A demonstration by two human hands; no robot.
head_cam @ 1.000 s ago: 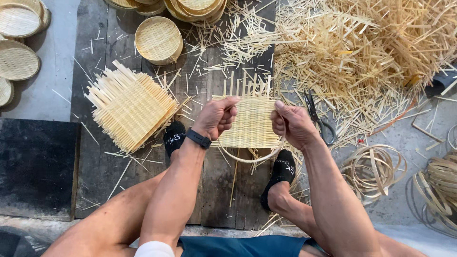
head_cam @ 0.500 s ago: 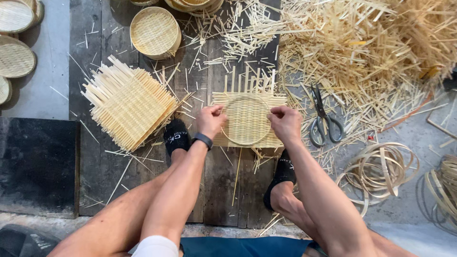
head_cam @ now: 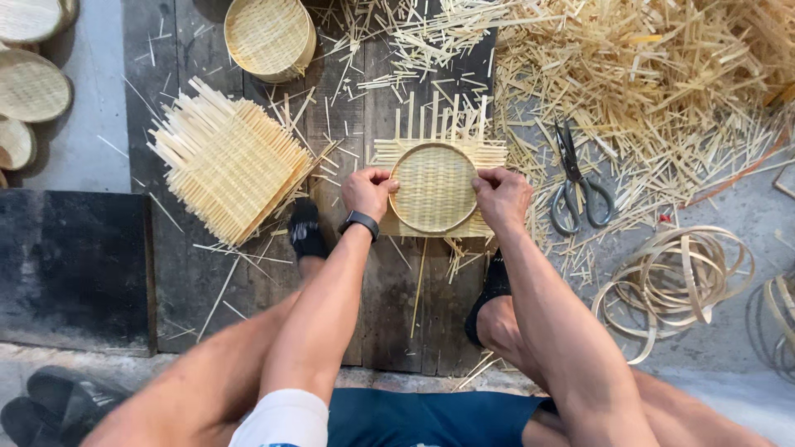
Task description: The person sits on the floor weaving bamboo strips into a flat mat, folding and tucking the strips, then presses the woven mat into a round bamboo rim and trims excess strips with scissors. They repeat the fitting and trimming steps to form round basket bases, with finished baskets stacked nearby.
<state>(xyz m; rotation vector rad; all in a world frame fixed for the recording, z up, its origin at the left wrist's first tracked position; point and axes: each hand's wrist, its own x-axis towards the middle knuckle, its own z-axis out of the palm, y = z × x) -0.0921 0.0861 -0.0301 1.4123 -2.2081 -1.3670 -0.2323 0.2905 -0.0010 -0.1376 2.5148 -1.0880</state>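
A square woven bamboo mat [head_cam: 489,154] lies on the dark wooden boards [head_cam: 348,132], with loose strip ends sticking out at its far side. A round bamboo hoop [head_cam: 434,187] sits on top of the mat. My left hand [head_cam: 368,192] grips the hoop's left rim and presses it down. My right hand [head_cam: 501,199] grips the right rim the same way. A black watch [head_cam: 359,222] is on my left wrist. My feet in black slippers rest on the boards just below the mat.
A stack of woven square mats [head_cam: 228,170] lies to the left. Finished round trays [head_cam: 269,37] sit at the top and far left. Scissors [head_cam: 575,178] lie right of the mat, beside a large heap of bamboo strips [head_cam: 662,74]. Coiled bamboo bands [head_cam: 675,277] lie at right.
The mat was held up in both hands; it now lies flat on the boards with the hoop pressed onto it. Both hands moved down to the hoop's rim.
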